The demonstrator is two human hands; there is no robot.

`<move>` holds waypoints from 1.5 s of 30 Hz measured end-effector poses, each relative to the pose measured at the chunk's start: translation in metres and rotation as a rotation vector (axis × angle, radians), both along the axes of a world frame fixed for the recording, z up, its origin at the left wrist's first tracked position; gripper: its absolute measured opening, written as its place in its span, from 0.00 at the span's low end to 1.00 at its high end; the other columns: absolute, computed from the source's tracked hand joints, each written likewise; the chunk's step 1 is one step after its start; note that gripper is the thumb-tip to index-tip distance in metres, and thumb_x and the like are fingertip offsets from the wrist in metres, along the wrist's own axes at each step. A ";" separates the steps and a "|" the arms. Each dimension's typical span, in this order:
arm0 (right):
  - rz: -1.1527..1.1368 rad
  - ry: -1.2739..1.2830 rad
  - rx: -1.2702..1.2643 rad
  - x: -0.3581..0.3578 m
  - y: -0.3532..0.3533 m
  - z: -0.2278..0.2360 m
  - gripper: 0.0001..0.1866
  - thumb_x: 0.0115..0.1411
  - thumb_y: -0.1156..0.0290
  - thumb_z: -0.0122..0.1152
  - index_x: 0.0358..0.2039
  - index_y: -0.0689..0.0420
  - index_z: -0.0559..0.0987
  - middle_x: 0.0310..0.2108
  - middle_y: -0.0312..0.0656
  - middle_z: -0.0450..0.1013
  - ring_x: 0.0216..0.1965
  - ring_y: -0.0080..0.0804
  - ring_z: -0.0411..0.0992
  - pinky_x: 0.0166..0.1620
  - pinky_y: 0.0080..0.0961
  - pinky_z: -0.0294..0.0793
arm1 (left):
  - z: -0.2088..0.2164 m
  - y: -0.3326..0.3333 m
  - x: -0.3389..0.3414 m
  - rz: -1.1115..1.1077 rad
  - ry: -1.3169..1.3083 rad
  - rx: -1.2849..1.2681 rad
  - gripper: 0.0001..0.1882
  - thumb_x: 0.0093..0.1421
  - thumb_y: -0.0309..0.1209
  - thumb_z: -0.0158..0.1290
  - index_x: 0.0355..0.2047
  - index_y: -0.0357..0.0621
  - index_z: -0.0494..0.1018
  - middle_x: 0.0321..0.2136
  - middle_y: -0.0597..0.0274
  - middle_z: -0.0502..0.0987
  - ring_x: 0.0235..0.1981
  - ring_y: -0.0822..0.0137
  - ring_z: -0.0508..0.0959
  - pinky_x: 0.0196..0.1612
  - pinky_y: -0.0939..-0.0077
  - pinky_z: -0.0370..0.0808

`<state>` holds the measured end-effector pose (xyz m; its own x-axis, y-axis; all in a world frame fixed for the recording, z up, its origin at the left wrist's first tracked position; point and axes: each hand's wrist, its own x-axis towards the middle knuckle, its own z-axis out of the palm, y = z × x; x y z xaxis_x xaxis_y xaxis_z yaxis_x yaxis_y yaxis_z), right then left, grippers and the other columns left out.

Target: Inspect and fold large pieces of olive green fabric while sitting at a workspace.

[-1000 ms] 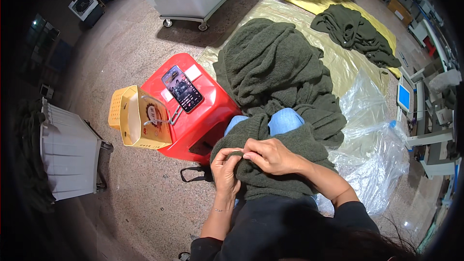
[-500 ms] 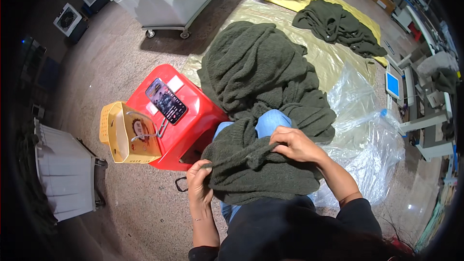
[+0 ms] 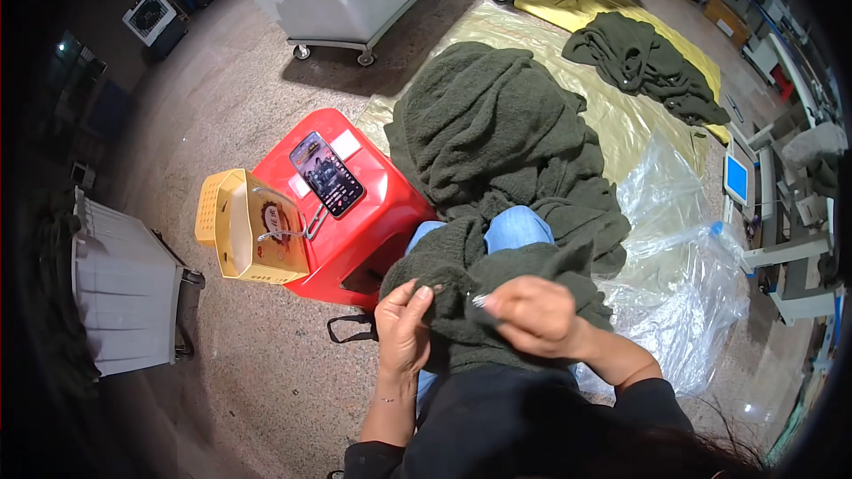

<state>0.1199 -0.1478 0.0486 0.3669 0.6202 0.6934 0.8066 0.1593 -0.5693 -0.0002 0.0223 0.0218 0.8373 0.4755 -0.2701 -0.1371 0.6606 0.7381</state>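
Dark green knit fabric (image 3: 461, 346) lies bunched across my lap, over blue jeans. My left hand (image 3: 404, 324) is closed, pinching a fold of it between thumb and fingers. Just to the right, my right hand (image 3: 537, 315) is raised over the fabric with its fingers curled, somewhat blurred. A small shiny metal piece (image 3: 480, 300) shows at those fingertips; its kind is too small and smeared to tell. Beyond my knees, a large heap of the same dark green knit (image 3: 488, 120) rests on the plastic sheeting and runs down towards my lap.
At left, a red stool (image 3: 395, 200) carries a phone (image 3: 328, 176); a yellow container (image 3: 244, 257) adjoins it. Wheeled grey bins (image 3: 333, 0) stand behind, and another pale bin (image 3: 124, 293) at left. Clear plastic (image 3: 666, 275) spreads right, near a metal frame (image 3: 781, 253).
My right hand has let its pinched fold go and lifted, with a shiny piece now showing at its fingertips. My left hand has moved inward along the fabric. The whole view has shifted slightly.
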 end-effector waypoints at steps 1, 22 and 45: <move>0.032 -0.023 -0.003 -0.007 0.007 0.000 0.15 0.44 0.81 0.63 0.36 0.64 0.77 0.30 0.43 0.73 0.26 0.36 0.73 0.29 0.27 0.73 | 0.003 -0.004 0.001 -0.013 -0.001 0.014 0.10 0.60 0.21 0.53 0.41 0.30 0.74 0.37 0.55 0.80 0.37 0.71 0.78 0.45 0.77 0.73; 0.205 0.144 -0.262 0.003 0.032 -0.012 0.09 0.45 0.79 0.59 0.29 0.62 0.71 0.23 0.45 0.68 0.24 0.46 0.71 0.25 0.35 0.69 | -0.005 -0.009 -0.007 0.149 -0.002 1.035 0.10 0.47 0.10 0.53 0.29 0.33 0.76 0.26 0.55 0.79 0.27 0.66 0.79 0.33 0.77 0.75; 0.366 0.232 -1.156 0.100 -0.055 -0.015 0.14 0.51 0.65 0.56 0.36 0.60 0.76 0.34 0.54 0.74 0.40 0.48 0.73 0.44 0.39 0.71 | 0.018 -0.009 -0.001 -0.635 0.023 0.935 0.04 0.54 0.18 0.56 0.31 0.32 0.77 0.29 0.57 0.79 0.32 0.68 0.79 0.37 0.77 0.74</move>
<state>0.2195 -0.2031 0.0335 0.0841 0.9174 -0.3889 0.6817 -0.3376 -0.6491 -0.0008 0.0133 0.0402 0.9987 -0.0106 -0.0500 0.0468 -0.2069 0.9773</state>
